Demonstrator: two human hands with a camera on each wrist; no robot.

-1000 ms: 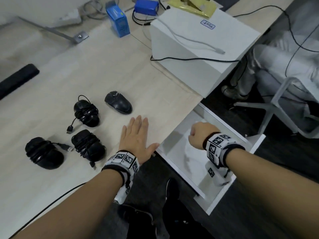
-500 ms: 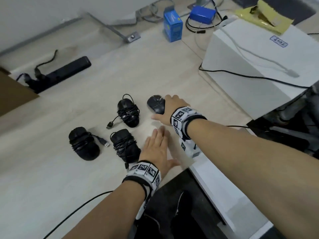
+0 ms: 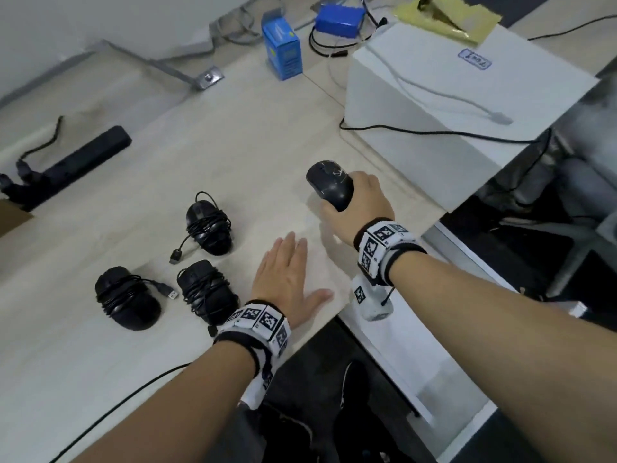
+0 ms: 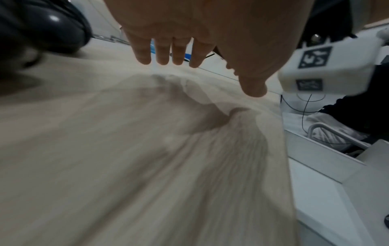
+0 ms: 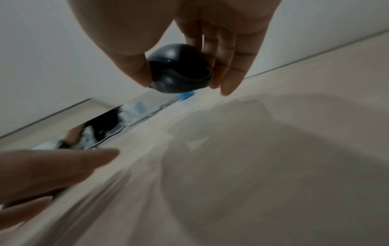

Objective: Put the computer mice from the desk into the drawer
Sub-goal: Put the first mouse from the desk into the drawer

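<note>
My right hand point(image 3: 359, 203) grips a black cordless mouse point(image 3: 329, 187) between thumb and fingers and holds it lifted off the light wooden desk point(image 3: 233, 152); the right wrist view shows the same mouse point(image 5: 181, 69) in the pinch. My left hand point(image 3: 288, 275) lies flat on the desk with straight fingers point(image 4: 164, 55), holding nothing. Three black mice with cords wound round them lie left of it: one point(image 3: 208, 227) farther back, one point(image 3: 207, 290) next to my left wrist, one point(image 3: 127, 297) at the far left. The open white drawer point(image 3: 430, 362) is below the desk edge at the right.
A white box point(image 3: 450, 105) with a black cable across it stands at the back right of the desk. Behind are two blue boxes point(image 3: 282, 51), a yellow bag point(image 3: 444, 16) and a black power strip point(image 3: 76, 162). A chair base shows at the right.
My right hand went from the drawer to the cordless mouse, closed round it and lifted it off the desk. The left hand stayed flat on the desk.
</note>
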